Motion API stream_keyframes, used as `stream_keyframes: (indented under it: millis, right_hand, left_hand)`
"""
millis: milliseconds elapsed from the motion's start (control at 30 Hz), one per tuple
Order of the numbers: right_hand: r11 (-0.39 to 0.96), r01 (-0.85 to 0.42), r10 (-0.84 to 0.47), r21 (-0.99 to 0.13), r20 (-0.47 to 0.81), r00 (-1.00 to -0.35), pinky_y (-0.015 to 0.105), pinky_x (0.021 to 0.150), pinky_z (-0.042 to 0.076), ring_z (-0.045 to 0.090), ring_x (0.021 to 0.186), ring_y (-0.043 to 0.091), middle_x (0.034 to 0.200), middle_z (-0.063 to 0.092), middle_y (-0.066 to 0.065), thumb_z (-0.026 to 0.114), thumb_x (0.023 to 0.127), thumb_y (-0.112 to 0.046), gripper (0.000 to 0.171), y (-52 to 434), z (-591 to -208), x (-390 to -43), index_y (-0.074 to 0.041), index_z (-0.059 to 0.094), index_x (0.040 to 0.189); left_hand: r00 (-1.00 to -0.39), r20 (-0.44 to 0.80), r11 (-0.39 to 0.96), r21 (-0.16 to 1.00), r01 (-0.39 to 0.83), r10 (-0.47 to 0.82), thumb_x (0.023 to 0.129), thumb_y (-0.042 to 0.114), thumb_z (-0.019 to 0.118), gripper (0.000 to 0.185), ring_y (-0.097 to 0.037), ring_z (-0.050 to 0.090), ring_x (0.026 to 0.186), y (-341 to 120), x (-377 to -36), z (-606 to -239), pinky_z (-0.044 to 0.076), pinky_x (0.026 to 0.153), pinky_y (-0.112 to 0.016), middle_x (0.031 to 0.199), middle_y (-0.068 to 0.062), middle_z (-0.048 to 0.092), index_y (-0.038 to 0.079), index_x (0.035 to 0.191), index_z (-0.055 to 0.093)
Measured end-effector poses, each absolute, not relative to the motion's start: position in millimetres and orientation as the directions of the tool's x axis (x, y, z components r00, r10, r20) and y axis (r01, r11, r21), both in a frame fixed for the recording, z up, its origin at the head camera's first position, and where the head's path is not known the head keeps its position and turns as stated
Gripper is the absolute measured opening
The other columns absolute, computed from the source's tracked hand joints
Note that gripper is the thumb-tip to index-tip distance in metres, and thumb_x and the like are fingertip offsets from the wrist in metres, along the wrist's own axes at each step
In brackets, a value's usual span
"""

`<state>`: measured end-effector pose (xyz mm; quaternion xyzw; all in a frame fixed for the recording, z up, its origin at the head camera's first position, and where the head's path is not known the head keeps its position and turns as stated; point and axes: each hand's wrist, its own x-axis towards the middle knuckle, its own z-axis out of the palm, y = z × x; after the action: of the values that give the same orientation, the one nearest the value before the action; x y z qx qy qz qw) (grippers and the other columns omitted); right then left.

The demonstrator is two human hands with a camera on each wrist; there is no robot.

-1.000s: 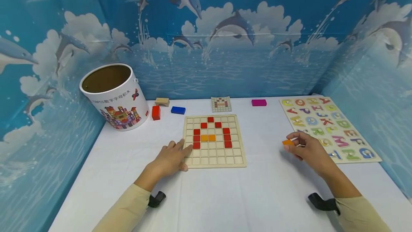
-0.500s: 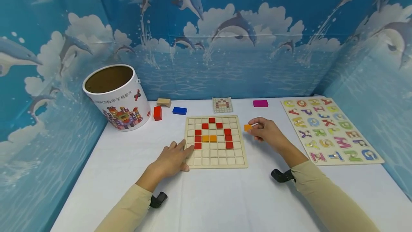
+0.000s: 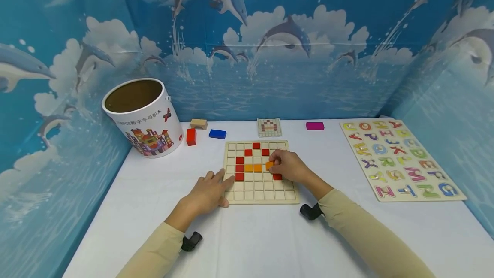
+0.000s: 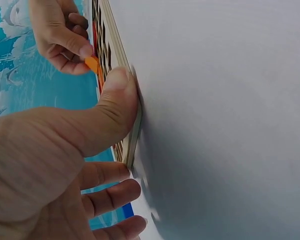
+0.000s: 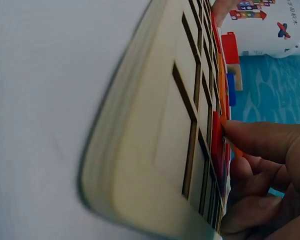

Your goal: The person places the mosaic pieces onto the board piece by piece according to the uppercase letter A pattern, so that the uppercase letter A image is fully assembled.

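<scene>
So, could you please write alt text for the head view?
A person's right hand pinches an orange tile over a wooden grid board partly filled with red and orange tiles, while the left hand steadies the board's left edge. An alphabet puzzle lies to the right.

Both arms wear long, plain beige sleeves of a smooth, close-fitting cloth that end at the wrists, leaving the left hand (image 3: 208, 192) and the right hand (image 3: 289, 166) bare. No rings or gloves show. A small black device (image 3: 191, 240) sits strapped under the left wrist, at the sleeve's cuff, and a matching black device (image 3: 310, 211) sits under the right wrist, at its cuff.
</scene>
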<state>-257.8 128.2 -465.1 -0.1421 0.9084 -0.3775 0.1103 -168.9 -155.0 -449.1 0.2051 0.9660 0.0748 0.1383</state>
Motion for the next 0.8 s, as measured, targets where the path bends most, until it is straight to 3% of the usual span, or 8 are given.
stream_keyframes:
  millis: [200,533,700,800]
  right_hand:
    - [0.729,-0.205,-0.354,-0.652,-0.103,-0.93,0.032,0.069,0.042,0.052,0.074,0.018,0.078,0.054,0.004,0.075,0.088,-0.009,0.016,120,-464,-255,-0.007,0.067,0.101]
    - [0.752,-0.269,-0.384,-0.602,-0.069,-0.921,0.031,0.066,0.041,0.051,0.069,0.016,0.075,0.056,0.001,0.075,0.089,-0.011,0.019,121,-457,-248,-0.006,0.072,0.108]
    - [0.758,-0.324,-0.423,-0.566,-0.049,-0.905,0.032,0.072,0.047,0.055,0.078,0.016,0.083,0.064,-0.001,0.072,0.093,-0.016,0.017,123,-453,-244,-0.008,0.075,0.107]
    - [0.732,-0.288,-0.413,-0.618,-0.066,-0.908,0.034,0.075,0.048,0.056,0.085,0.019,0.093,0.067,0.002,0.07,0.096,-0.02,0.023,129,-451,-245,-0.009,0.074,0.115]
  left_hand:
    - [-0.873,-0.241,0.902,0.198,0.383,0.423,0.086,0.036,0.078,0.078,-0.036,0.042,0.131,-155,-169,-448,0.04,0.102,-0.051,0.162,-0.018,0.036,0.021,0.156,0.045]
    - [-0.87,-0.252,0.902,0.199,0.383,0.425,0.087,0.036,0.078,0.078,-0.035,0.041,0.133,-154,-169,-446,0.039,0.103,-0.051,0.163,-0.018,0.034,0.022,0.156,0.045]
    - [-0.871,-0.242,0.901,0.192,0.389,0.428,0.087,0.037,0.079,0.078,-0.035,0.041,0.133,-157,-171,-446,0.04,0.103,-0.051,0.162,-0.018,0.035,0.022,0.155,0.046]
    - [-0.872,-0.235,0.9,0.198,0.388,0.428,0.086,0.038,0.079,0.078,-0.034,0.041,0.133,-160,-172,-447,0.04,0.103,-0.05,0.162,-0.017,0.036,0.023,0.155,0.046]
